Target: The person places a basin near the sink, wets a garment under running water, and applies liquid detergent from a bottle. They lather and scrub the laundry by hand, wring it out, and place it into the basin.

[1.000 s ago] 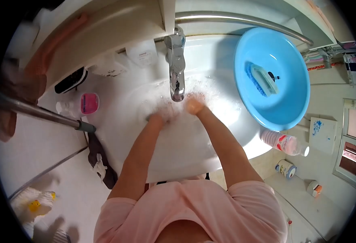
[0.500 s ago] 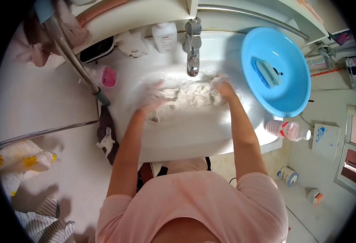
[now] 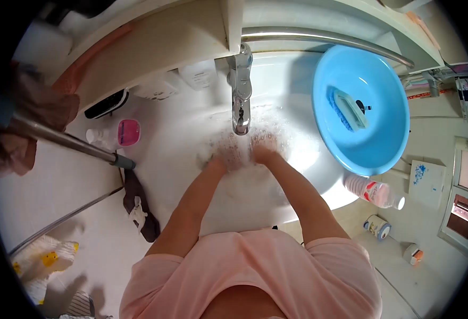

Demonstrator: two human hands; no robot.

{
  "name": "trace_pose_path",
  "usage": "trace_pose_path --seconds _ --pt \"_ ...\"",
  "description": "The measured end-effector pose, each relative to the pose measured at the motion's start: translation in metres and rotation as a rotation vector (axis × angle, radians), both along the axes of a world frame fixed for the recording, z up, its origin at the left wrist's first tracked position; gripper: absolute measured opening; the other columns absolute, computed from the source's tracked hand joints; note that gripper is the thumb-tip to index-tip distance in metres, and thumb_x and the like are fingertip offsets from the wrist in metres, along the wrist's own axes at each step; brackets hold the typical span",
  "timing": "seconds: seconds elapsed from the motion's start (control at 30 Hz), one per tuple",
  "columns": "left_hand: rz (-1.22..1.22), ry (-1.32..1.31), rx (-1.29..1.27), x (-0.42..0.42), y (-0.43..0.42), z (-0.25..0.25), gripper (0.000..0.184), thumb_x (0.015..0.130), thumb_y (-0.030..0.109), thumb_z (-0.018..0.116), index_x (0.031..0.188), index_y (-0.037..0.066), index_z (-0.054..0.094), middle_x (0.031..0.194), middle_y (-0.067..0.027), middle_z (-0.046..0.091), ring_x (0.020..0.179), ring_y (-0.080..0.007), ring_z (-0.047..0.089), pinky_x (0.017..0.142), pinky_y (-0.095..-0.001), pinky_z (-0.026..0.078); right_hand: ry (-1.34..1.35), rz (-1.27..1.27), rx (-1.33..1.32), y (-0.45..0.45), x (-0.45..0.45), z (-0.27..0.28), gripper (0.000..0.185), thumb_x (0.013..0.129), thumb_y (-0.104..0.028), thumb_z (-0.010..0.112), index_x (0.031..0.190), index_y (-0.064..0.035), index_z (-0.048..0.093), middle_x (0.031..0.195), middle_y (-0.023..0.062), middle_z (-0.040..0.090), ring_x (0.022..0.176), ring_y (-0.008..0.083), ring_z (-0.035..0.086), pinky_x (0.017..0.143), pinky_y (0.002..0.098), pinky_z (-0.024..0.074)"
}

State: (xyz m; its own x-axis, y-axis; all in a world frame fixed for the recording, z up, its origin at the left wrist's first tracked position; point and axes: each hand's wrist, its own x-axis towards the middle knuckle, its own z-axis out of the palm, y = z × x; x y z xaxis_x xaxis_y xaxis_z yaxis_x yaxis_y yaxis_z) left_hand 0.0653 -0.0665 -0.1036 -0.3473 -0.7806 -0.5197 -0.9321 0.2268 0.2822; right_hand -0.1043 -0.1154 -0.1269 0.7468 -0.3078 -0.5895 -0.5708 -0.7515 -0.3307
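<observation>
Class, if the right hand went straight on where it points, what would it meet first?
The right hand lines up with the faucet first, but depth is unclear; it may pass underneath, toward the back of the sink.

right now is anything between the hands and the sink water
Nothing visible is: the left hand and right hand are both in the foamy water. The tap hangs beyond them without blocking either. What lies beneath cannot be made out.

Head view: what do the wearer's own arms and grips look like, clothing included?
Short, loose, pale pink sleeves cover the upper arms. The forearms are bare, with no watch or bracelet visible. Blur hides finer details of the left grip and right grip.
</observation>
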Motion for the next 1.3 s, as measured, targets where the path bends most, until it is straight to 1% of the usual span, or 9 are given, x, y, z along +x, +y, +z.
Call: trace_pose_path --seconds 0.23,0.33,0.4,0.57,0.67,0.83,0.9,1.03,1.3 --pt "0.685 0.398 0.68 0.016 -0.056 0.073 0.066 0.075 0.051 0.061 0.127 0.012 0.048 0.111 -0.0128 0.061 0.098 -0.0233 0.059 0.079 -0.0368 0.047 -0.143 -0.231 -0.051 -0.062 0.012 0.025 0.031 0.078 -0.024 0.046 0.075 -0.0018 0.067 0.089 0.0214 0.064 0.084 0.0342 0.062 0.078 0.0421 0.048" --pt "0.413 0.259 0.23 0.004 -0.05 0.053 0.068 0.076 0.053 0.059 0.128 0.012 0.047 0.113 -0.0135 0.06 0.101 -0.0253 0.058 0.081 -0.0376 0.047 -0.289 -0.612 -0.088 -0.06 0.003 0.031 0.044 0.083 -0.037 0.044 0.09 0.0006 0.065 0.092 0.0247 0.063 0.088 0.0364 0.061 0.081 0.0425 0.0467" --pt "0.766 0.375 0.238 0.022 -0.027 0.054 0.082 0.074 0.057 0.059 0.137 0.011 0.034 0.123 -0.0168 0.053 0.109 -0.0303 0.053 0.09 -0.0374 0.043 -0.391 -1.116 -0.189 -0.051 0.004 0.041 0.054 0.085 -0.046 0.041 0.102 0.0007 0.062 0.095 0.0262 0.062 0.091 0.0362 0.061 0.084 0.043 0.0454" --pt "0.57 0.087 -0.212 0.031 0.043 0.071 0.085 0.072 0.057 0.06 0.138 0.01 0.033 0.13 -0.0196 0.046 0.122 -0.0307 0.041 0.104 -0.0438 0.028 -0.1 -0.881 0.139 -0.041 -0.002 0.061 0.044 0.093 -0.031 0.036 0.132 -0.0124 0.043 0.114 0.027 0.055 0.096 0.0367 0.059 0.086 0.0431 0.0457" --pt "0.375 0.249 -0.337 -0.019 0.063 0.095 0.082 0.073 0.052 0.061 0.137 0.009 0.033 0.134 -0.0187 0.04 0.128 -0.0298 0.033 0.107 -0.0524 0.016 -0.23 -0.535 0.334 0.001 0.014 0.085 0.057 0.087 -0.048 0.044 0.137 -0.0223 0.036 0.132 0.0217 0.044 0.122 0.0361 0.04 0.103 0.0408 0.0292" --pt "0.146 0.156 -0.369 -0.024 0.085 -0.036 0.052 0.081 0.04 0.052 0.124 0.012 0.045 0.132 -0.0121 0.039 0.126 -0.0267 0.036 0.107 -0.0514 0.018 -0.252 -0.486 0.001 0.102 -0.011 0.021 0.05 0.09 -0.038 0.041 0.134 -0.0144 0.041 0.148 0.017 0.012 0.135 0.0415 0.006 0.106 0.0579 0.0066" --pt "0.132 0.053 -0.314 -0.01 0.071 -0.066 0.056 0.086 0.04 0.047 0.133 0.011 0.036 0.14 -0.0109 0.03 0.13 -0.0266 0.028 0.107 -0.0511 0.014 -0.316 -0.609 -0.34 0.104 -0.002 0.023 0.041 0.088 -0.021 0.041 0.125 -0.0039 0.05 0.141 0.0217 0.031 0.132 0.0373 0.027 0.106 0.0529 0.0209" --pt "0.127 0.243 -0.368 0.018 0.04 -0.209 0.048 0.087 0.04 0.044 0.125 0.011 0.045 0.137 -0.0114 0.035 0.123 -0.0285 0.038 0.106 -0.0412 0.027 -0.09 -0.2 -0.078 0.04 -0.003 0.019 0.025 0.086 -0.017 0.042 0.099 -0.0018 0.058 0.113 0.0214 0.05 0.105 0.0345 0.046 0.09 0.0467 0.0356" --pt "0.068 0.139 0.47 0.018 -0.054 -0.019 0.042 0.081 0.034 0.057 0.115 0.009 0.052 0.117 -0.0125 0.052 0.111 -0.023 0.048 0.093 -0.0373 0.039 -0.278 -0.446 -0.035 -0.051 0.003 0.008 0.034 0.085 -0.026 0.043 0.078 0.0002 0.064 0.089 0.0244 0.061 0.086 0.0384 0.058 0.08 0.0463 0.0452"
